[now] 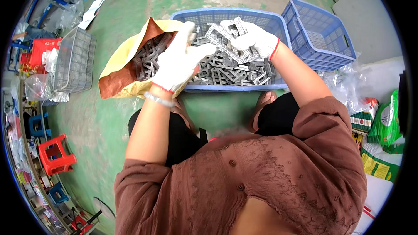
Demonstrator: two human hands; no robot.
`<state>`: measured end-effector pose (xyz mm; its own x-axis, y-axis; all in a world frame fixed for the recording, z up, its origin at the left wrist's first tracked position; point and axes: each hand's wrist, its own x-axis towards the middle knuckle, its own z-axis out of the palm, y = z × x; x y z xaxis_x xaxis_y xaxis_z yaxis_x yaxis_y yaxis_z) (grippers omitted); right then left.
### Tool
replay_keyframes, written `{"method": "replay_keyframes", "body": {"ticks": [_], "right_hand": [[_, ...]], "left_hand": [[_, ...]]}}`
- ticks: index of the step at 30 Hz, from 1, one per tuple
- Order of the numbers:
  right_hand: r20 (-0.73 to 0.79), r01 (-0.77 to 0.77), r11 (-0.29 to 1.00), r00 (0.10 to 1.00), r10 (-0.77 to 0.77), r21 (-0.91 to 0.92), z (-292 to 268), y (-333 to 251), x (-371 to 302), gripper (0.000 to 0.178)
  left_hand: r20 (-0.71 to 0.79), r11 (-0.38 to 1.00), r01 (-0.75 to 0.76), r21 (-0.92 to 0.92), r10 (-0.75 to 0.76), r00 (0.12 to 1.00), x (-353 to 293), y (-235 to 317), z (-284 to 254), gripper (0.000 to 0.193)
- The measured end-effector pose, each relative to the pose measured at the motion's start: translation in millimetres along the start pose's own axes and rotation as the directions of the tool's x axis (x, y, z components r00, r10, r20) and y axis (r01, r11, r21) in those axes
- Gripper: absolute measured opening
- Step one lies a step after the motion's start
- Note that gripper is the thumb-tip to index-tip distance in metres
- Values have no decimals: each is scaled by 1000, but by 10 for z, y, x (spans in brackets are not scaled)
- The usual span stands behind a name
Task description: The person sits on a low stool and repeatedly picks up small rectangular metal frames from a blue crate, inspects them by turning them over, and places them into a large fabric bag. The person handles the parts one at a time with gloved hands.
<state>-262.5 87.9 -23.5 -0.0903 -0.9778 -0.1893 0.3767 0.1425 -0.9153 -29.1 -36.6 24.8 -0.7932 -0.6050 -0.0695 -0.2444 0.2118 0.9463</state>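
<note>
My right hand (257,40), in a white glove with a red cuff edge, grips a few grey rectangular metal frames (216,35) above a blue plastic basket (235,88). A heap of similar metal parts (226,72) lies in that basket. Between the basket and a yellow sack (118,70) is my gloved left hand (180,58), its thumb and fingers apart and nothing seen in it. The sack's mouth is folded open, showing a brown lining and more grey metal parts (150,56) inside. My left hand hides part of both the sack's opening and the basket's left side.
Stacked blue baskets (320,39) stand at the right against the wall. A grey crate (75,61) sits on the green floor at the left, with a red stool (56,154) nearer me. Shelving runs along the left edge; clear plastic and green bags (386,119) lie at the right.
</note>
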Motion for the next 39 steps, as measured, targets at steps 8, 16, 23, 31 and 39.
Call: {"method": "replay_keyframes", "body": {"ticks": [8, 16, 23, 31, 39], "right_hand": [[-111, 56, 990, 993, -42, 129, 464, 42, -596, 36], [-310, 227, 878, 946, -95, 422, 429, -28, -883, 13], [-356, 268, 854, 929, -105, 447, 611, -104, -984, 13], [-399, 307, 913, 898, -186, 267, 518, -28, -822, 23], [-449, 357, 899, 867, -218, 254, 594, -37, -810, 24]], "left_hand": [[241, 868, 17, -496, 119, 963, 13, -162, 227, 28], [-161, 744, -205, -636, 132, 978, -190, -30, 316, 21], [-263, 739, -304, -601, 175, 949, -172, -67, 301, 25], [-244, 663, -361, -656, 266, 932, -261, 82, 457, 30], [-229, 718, -297, -630, 194, 954, -220, -40, 441, 29]]}}
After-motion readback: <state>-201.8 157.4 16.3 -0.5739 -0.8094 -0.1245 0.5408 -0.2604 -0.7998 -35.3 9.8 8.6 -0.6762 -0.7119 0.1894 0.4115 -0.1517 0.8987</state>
